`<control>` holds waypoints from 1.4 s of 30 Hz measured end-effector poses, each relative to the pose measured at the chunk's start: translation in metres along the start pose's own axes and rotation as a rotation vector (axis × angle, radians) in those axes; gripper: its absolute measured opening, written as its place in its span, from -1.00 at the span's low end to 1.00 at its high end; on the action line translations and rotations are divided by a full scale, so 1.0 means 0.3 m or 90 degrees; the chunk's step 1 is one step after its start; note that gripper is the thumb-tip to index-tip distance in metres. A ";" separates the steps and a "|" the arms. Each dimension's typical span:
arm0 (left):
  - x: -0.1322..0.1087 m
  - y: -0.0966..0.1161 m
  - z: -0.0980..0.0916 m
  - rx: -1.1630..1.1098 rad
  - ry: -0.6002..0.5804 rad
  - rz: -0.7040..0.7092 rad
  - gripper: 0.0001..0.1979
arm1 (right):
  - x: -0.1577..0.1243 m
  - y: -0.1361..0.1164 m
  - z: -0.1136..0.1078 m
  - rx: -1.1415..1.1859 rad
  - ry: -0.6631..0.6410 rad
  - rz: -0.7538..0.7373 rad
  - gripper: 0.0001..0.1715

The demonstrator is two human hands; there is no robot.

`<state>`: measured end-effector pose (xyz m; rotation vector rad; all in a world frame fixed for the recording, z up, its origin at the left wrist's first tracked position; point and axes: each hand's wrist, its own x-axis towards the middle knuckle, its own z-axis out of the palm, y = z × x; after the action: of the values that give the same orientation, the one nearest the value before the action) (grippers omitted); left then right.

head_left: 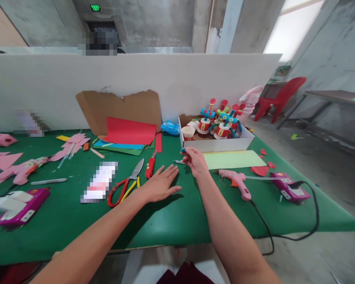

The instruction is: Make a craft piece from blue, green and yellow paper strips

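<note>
My left hand (162,184) lies palm down just above or on the green table, fingers stretched out, holding nothing. Close by on its left are red-handled scissors (126,183) and a red utility knife (150,165). In my right hand (196,161) a small dark blue piece (182,150) is pinched between thumb and fingers; it is too small to make out further. A grey pen-like tool (179,162) lies on the table by that hand, partly hidden. Behind the hand, a white box (219,146) contains several paper-cup robot figures (221,128).
A pink glue gun (235,180) and purple power strip (290,187) lie right, with cables over the table edge. Pale green paper (235,159) fronts the box. Coloured sheets (130,132) lean on cardboard (121,102). Another glue gun (23,171) and power strip (32,205) are left.
</note>
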<state>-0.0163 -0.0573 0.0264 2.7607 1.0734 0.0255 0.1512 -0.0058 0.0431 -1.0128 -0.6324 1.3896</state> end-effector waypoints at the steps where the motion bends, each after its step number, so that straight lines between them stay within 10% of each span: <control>1: 0.010 0.002 0.005 0.001 0.005 0.003 -0.32 | 0.002 0.004 -0.001 -0.004 -0.001 -0.001 -0.90; 11: -0.102 0.019 0.000 -0.096 -0.045 0.133 -0.41 | 0.008 0.025 -0.005 -0.028 0.013 0.005 -0.89; 19: -0.071 -0.003 0.042 -0.006 0.003 0.008 -0.28 | 0.000 0.031 0.002 -0.040 -0.006 0.006 -0.87; 26: -0.139 0.057 -0.009 -0.095 -0.063 0.177 -0.37 | -0.006 0.028 0.011 -0.035 -0.004 0.005 -0.90; 31: -0.069 0.019 -0.018 -0.090 -0.002 0.041 -0.39 | -0.010 0.026 0.014 -0.034 -0.023 0.002 -0.90; 36: -0.013 0.073 0.052 -0.031 -0.023 0.103 -0.25 | -0.002 0.034 0.002 -0.042 -0.007 0.008 -0.91; 42: -0.147 0.140 0.022 -0.097 -0.062 0.199 -0.21 | 0.003 0.041 0.002 -0.055 -0.011 0.011 -0.94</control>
<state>-0.0204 -0.1184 0.0293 2.7285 0.5832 0.0125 0.1448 -0.0061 0.0326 -1.0788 -0.7031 1.3967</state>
